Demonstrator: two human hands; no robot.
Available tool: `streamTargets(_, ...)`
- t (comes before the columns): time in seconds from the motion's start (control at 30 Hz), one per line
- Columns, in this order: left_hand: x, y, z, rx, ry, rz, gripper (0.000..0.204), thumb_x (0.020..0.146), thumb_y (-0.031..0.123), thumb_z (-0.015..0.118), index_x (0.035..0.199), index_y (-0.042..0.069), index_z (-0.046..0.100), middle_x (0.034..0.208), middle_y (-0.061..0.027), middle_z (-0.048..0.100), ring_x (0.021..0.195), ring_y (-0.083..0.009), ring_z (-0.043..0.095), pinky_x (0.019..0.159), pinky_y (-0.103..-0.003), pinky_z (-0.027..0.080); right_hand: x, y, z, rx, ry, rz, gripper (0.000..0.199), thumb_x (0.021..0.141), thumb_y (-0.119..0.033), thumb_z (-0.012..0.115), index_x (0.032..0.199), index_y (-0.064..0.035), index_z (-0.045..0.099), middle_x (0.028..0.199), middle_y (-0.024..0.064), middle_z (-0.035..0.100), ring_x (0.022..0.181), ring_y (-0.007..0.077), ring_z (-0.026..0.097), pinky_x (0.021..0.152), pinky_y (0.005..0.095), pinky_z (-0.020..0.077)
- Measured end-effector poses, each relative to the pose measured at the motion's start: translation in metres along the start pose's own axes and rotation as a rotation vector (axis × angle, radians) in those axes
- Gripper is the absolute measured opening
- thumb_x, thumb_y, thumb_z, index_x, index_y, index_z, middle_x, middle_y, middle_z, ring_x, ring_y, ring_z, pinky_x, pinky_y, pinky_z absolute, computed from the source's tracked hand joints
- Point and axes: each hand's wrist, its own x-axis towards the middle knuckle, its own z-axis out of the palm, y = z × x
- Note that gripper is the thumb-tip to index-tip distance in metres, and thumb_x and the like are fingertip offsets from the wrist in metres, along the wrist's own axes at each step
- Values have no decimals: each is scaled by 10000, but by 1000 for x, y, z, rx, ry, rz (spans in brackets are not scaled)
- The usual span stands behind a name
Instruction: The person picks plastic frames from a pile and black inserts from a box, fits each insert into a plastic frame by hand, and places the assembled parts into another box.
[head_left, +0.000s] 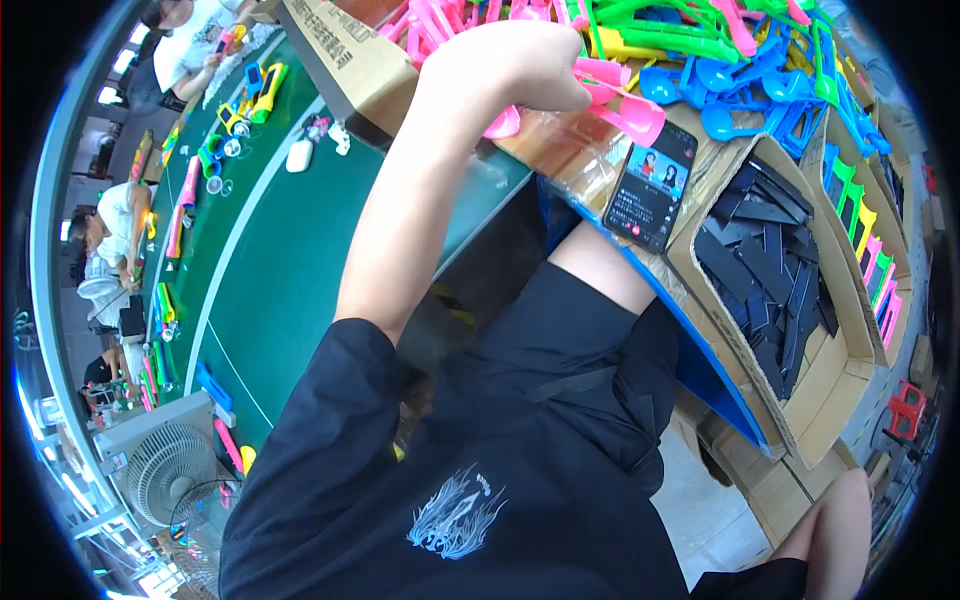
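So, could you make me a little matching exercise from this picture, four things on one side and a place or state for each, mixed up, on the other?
Things:
1. Phone
2. Flat black pieces
3. Fan
4. Left hand

Places or states:
A. Inside an open cardboard box
B. Bare, at the pink pieces
C. Screen lit up
D. At the picture's lower left

Right pairs: 1-C; 2-A; 3-D; 4-B
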Motion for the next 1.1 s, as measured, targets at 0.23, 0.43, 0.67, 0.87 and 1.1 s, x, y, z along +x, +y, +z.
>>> streamTargets(0.23,0,5,-58,8,-240,-175,438,837,339,577,1054,-24,691,863,-144,709,699,-242,680,661,-368,550,2,-15,4,-32,20,-69,335,1028,-366,409,992,-37,455,834,43,448,709,132,433,689,269,350)
streamTargets(0.43,36,-2,-63,-214,-447,-73,477,895,296,546,1173,-84,622,997,-213,713,767,-267,750,713,-375,634,-16,-20,15,6,139,-7,520,1032,-593,321,911,-92,388,806,22,345,675,112,313,624,276,271)
streamTargets(0.67,29,-2,-47,-461,-447,22,483,982,307,488,1337,-14,551,1109,-220,704,824,-259,756,757,-350,617,-28,53,44,63,209,242,308,1097,-319,343,934,-68,413,792,16,364,697,102,343,643,251,314)
streamTargets(0.87,23,-5,-26,-889,-291,-69,449,1020,282,450,1369,4,500,1128,-239,695,835,-252,750,754,-347,602,-44,63,50,190,169,277,239,1082,-248,396,1018,-28,465,842,50,457,747,120,437,699,266,383)
streamTargets(1.1,-45,48,58,-1577,22,135,423,1045,241,517,1383,-11,482,1216,-160,669,1022,-240,703,917,-358,549,-81,76,74,99,344,331,148,984,-92,580,1042,38,621,938,68,618,814,108,569,762,250,452)
